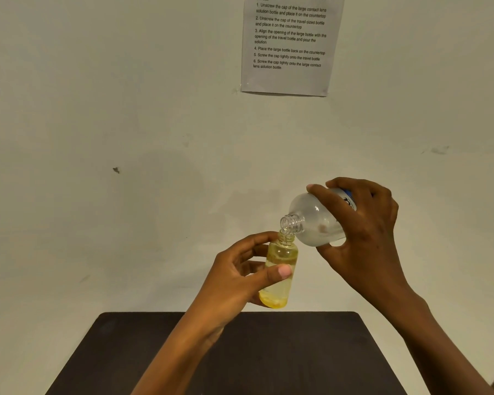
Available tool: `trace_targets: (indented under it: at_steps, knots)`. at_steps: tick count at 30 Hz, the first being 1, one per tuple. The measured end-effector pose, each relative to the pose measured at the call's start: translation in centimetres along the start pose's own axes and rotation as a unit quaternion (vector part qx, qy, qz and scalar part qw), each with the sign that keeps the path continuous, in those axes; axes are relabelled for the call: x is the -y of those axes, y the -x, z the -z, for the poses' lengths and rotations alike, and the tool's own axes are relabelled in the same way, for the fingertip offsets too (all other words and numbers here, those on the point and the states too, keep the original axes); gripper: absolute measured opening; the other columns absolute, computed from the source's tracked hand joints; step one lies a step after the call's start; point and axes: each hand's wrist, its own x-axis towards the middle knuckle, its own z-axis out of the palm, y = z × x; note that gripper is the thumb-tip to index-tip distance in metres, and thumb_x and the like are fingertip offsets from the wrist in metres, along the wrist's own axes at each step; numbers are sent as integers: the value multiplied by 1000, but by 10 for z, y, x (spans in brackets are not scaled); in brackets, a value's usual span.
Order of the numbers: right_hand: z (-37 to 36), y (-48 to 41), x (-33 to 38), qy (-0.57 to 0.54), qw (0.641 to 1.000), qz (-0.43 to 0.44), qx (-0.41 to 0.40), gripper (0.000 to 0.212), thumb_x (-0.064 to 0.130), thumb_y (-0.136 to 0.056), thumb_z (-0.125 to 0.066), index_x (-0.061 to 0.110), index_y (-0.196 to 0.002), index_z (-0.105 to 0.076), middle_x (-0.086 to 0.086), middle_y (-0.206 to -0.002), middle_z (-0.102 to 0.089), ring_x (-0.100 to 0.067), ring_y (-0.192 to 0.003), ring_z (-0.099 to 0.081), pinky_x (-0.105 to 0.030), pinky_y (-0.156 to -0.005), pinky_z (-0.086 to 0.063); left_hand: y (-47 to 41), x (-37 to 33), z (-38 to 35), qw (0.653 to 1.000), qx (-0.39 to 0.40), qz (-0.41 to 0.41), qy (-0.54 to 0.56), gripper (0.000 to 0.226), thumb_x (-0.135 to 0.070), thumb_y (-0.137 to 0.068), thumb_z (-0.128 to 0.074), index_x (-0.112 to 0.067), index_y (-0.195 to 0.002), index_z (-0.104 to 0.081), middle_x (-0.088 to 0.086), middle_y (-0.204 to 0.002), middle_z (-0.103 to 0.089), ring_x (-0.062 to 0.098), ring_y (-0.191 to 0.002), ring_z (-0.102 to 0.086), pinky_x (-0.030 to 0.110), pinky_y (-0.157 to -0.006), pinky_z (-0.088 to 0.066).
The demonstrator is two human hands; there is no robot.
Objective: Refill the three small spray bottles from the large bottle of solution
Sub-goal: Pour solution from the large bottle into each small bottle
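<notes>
Uncapped, nearly upright: small yellow-tinted bottle [280,269]. Tipped above it, open neck at its mouth: large clear bottle [317,220].

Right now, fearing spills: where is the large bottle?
Head view, right of centre: large bottle tilted in right hand, mouth at the neck of the small yellow bottle.

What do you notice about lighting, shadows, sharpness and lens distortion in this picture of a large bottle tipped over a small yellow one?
Head view: dim, warm light tints the wall yellowish; a faint shadow lies on it left of the small bottle; a small highlight glints on the large bottle; the printed sheet is legible but leans, likely a wide-angle effect; neither bottle shows blur.
</notes>
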Motion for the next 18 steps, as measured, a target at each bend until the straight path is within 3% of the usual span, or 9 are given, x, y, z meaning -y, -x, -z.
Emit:
trace_targets:
  at_steps: [18]
  knots:
    - [0,-1,0,4,1000,6,0,85,10,-53,-85,29,-124,-44,-12,-120,-53,-28,-115,-35,-43,-90,-33,0,1,0,1000,0,-1,6,48,-35,-58,-70,-39,-104,-59,-6,-110,-64,20,-98,-65,37,-70,-60]
